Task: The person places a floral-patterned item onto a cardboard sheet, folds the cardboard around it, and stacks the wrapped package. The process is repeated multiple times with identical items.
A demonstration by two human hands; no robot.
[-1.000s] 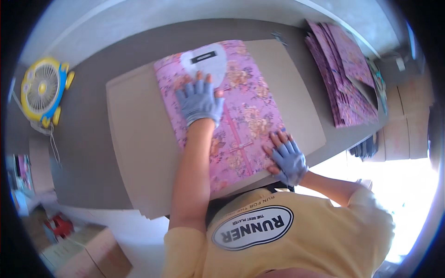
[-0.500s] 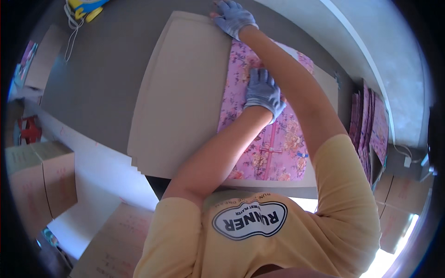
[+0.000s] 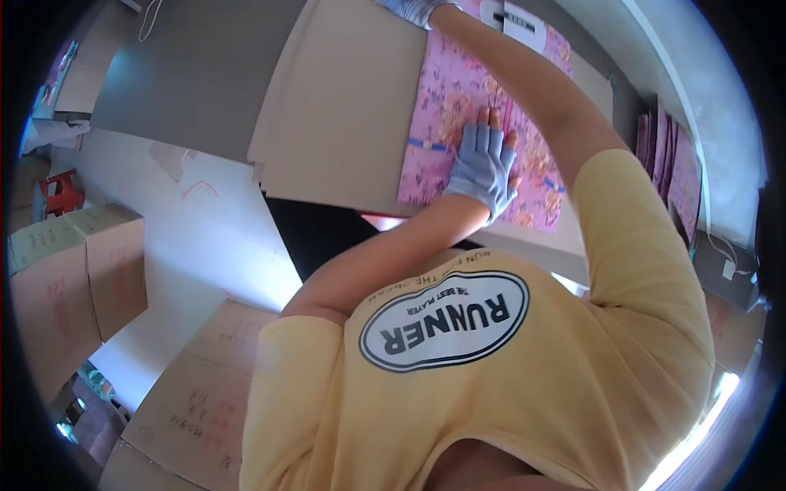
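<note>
A pink floral sheet (image 3: 467, 98) with a white label (image 3: 517, 16) at its far end lies on a beige cardboard board (image 3: 344, 106). My left hand (image 3: 483, 164), in a grey-blue fingerless glove, presses flat on the near part of the sheet and holds nothing. My right arm reaches across the sheet to its far left corner. My right hand (image 3: 413, 8), also gloved, is cut off by the top edge, so its grip is hidden. My yellow shirt fills the lower part of the view.
The board rests on a grey table (image 3: 188, 74). A stack of similar pink sheets (image 3: 675, 164) lies at the right. Cardboard boxes (image 3: 78, 286) stand on the floor at the left, with a red stool (image 3: 59, 192) beyond them.
The view has swung further left and down as I lean over. My right hand has reached further toward the sheet's far corner. My left hand has stayed flat on the sheet.
</note>
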